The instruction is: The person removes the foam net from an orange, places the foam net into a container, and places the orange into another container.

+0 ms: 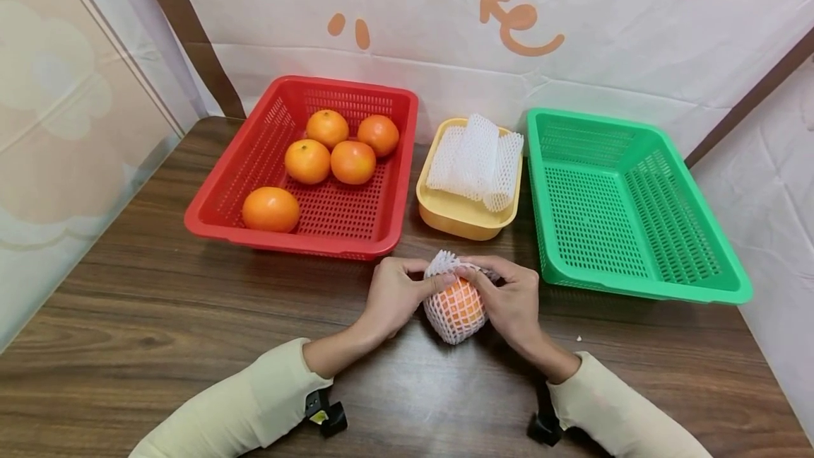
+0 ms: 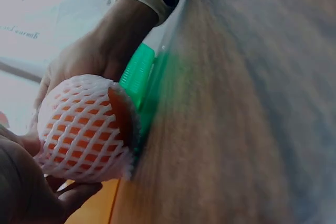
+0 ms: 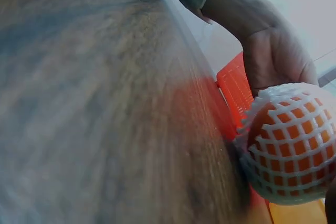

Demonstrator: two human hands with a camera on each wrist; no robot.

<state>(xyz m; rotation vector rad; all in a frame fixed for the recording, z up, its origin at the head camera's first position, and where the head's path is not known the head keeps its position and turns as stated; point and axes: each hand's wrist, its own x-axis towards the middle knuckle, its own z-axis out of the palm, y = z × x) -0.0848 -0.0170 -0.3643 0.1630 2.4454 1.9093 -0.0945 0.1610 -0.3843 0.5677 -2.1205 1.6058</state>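
An orange [image 1: 463, 307] sits inside a white foam net sleeve [image 1: 443, 321], low over the table in front of the yellow tub. From the left side my left hand [image 1: 396, 295] pinches the sleeve's upper edge between thumb and fingers. My right hand [image 1: 514, 300] pinches the same edge from the right, its thumb close to the left thumb. In the left wrist view the netting [image 2: 84, 129] wraps most of the fruit, with a strip of bare peel [image 2: 121, 116] showing. The right wrist view shows the sleeved fruit [image 3: 294, 142] between both hands; some fingertips are hidden behind it.
A red basket [image 1: 407, 168] with several oranges [image 1: 353, 162] stands at the back left. The yellow tub [image 1: 467, 226] behind the hands holds more foam sleeves [image 1: 473, 157]. A green basket [image 1: 642, 287] stands at the right. One white scrap [image 1: 579, 338] lies on the wooden table [image 1: 159, 316].
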